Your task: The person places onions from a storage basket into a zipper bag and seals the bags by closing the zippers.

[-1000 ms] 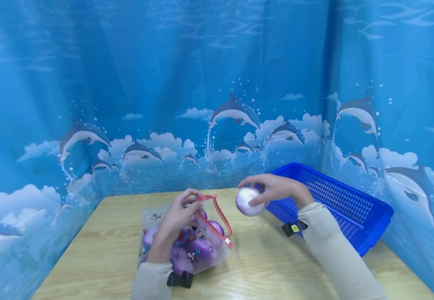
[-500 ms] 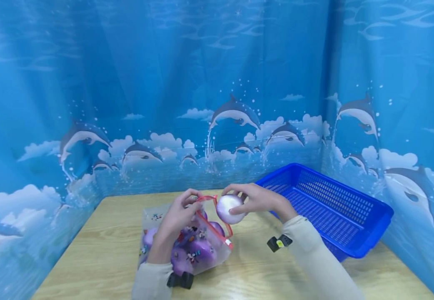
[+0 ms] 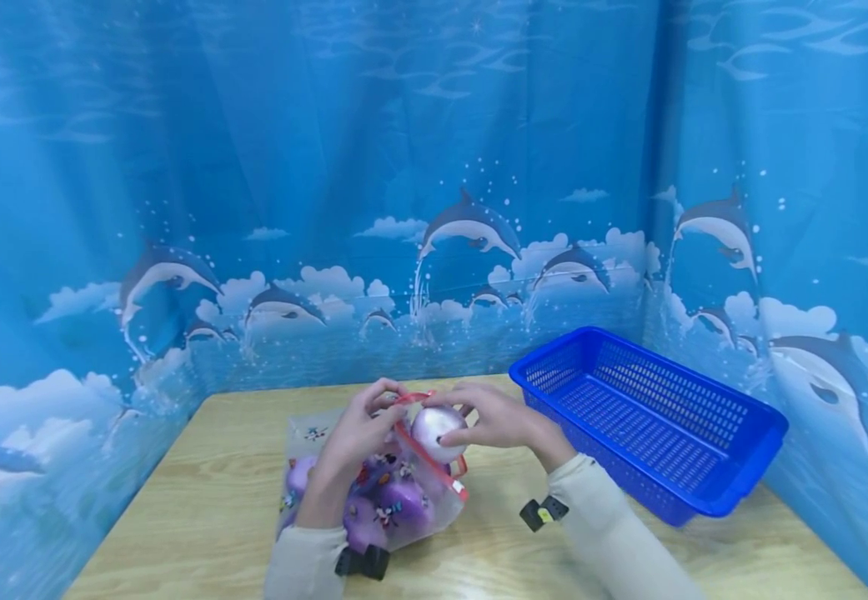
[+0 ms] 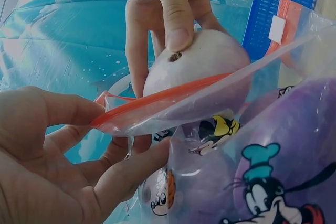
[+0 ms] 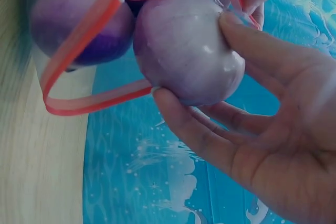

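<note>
My right hand point(image 3: 497, 421) grips a shiny purple-and-white onion point(image 5: 184, 51) between thumb and fingertips, a small dark spot on its pale end. It sits in the mouth of a clear zip bag point(image 4: 181, 177) with a red zip edge and cartoon prints. In the left wrist view, the onion's lower part shows through the plastic. My left hand point(image 3: 358, 437) pinches the bag's red rim at its far corner and keeps the mouth apart. Several more purple onions point(image 5: 84, 24) lie inside the bag, partly covered by the prints and my left hand.
A blue perforated plastic basket point(image 3: 629, 492) stands at the right of the wooden table point(image 3: 178, 500), with no onions visible in it. A white slider point(image 4: 276, 29) sits on the zip edge. A dolphin-patterned curtain point(image 3: 343, 167) encloses the table's back and sides.
My right hand has carried the onion leftward and down, from beside the basket into the bag's mouth. The left hand and the bag have stayed nearly still.
</note>
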Demonstrator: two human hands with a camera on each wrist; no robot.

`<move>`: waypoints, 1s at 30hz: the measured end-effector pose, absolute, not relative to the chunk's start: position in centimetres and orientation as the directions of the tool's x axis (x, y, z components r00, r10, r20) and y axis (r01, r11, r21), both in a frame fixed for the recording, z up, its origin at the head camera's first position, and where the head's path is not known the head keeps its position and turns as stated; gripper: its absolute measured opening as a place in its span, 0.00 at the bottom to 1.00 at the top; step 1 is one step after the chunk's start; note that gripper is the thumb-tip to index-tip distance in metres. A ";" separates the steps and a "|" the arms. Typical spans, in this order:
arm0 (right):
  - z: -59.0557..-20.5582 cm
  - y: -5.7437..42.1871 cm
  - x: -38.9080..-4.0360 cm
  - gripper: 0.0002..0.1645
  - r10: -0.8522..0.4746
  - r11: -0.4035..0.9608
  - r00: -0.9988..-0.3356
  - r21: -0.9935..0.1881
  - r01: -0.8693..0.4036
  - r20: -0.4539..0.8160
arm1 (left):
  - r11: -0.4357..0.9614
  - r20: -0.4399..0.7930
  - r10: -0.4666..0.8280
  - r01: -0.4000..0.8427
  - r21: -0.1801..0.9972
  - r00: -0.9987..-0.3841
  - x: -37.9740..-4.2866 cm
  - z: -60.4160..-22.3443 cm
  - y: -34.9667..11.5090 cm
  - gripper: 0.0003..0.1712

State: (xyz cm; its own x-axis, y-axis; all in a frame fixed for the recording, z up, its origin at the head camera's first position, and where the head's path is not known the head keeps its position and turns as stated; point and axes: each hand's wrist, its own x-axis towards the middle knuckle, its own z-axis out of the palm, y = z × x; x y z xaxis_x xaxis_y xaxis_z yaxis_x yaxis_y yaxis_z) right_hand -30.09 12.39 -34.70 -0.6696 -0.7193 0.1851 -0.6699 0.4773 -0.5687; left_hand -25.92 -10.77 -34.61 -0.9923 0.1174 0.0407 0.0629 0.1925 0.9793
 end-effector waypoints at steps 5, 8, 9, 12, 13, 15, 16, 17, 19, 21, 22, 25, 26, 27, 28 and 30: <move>-34.9 12.0 -29.9 0.34 -0.736 0.470 -0.654 -0.562 -0.680 0.176 | 0.201 0.057 0.102 0.076 0.977 -0.993 -26.0 -34.7 -10.7 0.07; -35.3 11.5 -29.8 0.32 -0.702 0.490 -0.688 -0.577 -0.653 0.183 | 0.207 0.065 0.093 0.083 0.975 -0.994 -26.1 -34.7 -10.7 0.07; -35.4 11.3 -29.8 0.31 -0.686 0.500 -0.703 -0.580 -0.643 0.188 | 0.211 0.064 0.090 0.082 0.974 -0.994 -26.1 -34.7 -10.7 0.08; -35.9 10.7 -29.8 0.29 -0.635 0.530 -0.743 -0.582 -0.617 0.209 | 0.221 0.072 0.072 0.086 0.972 -0.995 -26.0 -34.7 -10.7 0.08; -36.1 10.5 -29.8 0.28 -0.623 0.538 -0.751 -0.577 -0.615 0.219 | 0.225 0.075 0.064 0.087 0.970 -0.995 -26.0 -34.7 -10.7 0.08; -36.3 10.2 -29.7 0.28 -0.606 0.551 -0.758 -0.560 -0.619 0.241 | 0.233 0.096 0.048 0.104 0.967 -0.994 -26.0 -34.7 -10.7 0.08; -36.5 10.2 -29.6 0.29 -0.600 0.555 -0.759 -0.553 -0.622 0.252 | 0.239 0.109 0.041 0.116 0.964 -0.993 -26.0 -34.7 -10.7 0.08; -36.6 10.1 -29.6 0.29 -0.596 0.557 -0.759 -0.547 -0.625 0.260 | 0.244 0.116 0.032 0.121 0.962 -0.993 -26.0 -34.7 -10.7 0.08; -36.7 10.0 -29.4 0.29 -0.594 0.562 -0.758 -0.536 -0.630 0.269 | 0.254 0.127 0.023 0.129 0.959 -0.992 -26.1 -34.7 -10.7 0.07; -36.8 9.9 -29.4 0.29 -0.599 0.560 -0.752 -0.527 -0.639 0.274 | 0.256 0.135 0.019 0.135 0.957 -0.991 -26.0 -34.7 -10.7 0.07; -36.9 9.8 -29.4 0.30 -0.600 0.561 -0.751 -0.524 -0.641 0.276 | 0.258 0.140 0.023 0.141 0.956 -0.990 -26.0 -34.7 -10.7 0.07; -36.9 9.4 -29.4 0.28 -0.592 0.563 -0.752 -0.519 -0.644 0.291 | 0.264 0.157 0.028 0.159 0.951 -0.987 -26.0 -34.7 -10.8 0.07; -36.9 9.2 -29.4 0.27 -0.584 0.562 -0.756 -0.524 -0.640 0.296 | 0.271 0.167 0.028 0.168 0.948 -0.986 -26.0 -34.7 -10.8 0.07; -36.9 9.0 -29.3 0.26 -0.571 0.565 -0.763 -0.529 -0.634 0.304 | 0.279 0.173 0.026 0.173 0.944 -0.985 -26.0 -34.7 -10.8 0.07; -36.9 8.8 -29.3 0.25 -0.553 0.569 -0.775 -0.541 -0.619 0.306 | 0.289 0.178 0.025 0.178 0.941 -0.984 -26.0 -34.8 -10.8 0.07; -37.0 8.4 -29.1 0.24 -0.513 0.574 -0.800 -0.569 -0.590 0.311 | 0.303 0.180 0.020 0.177 0.936 -0.984 -26.0 -34.7 -10.8 0.07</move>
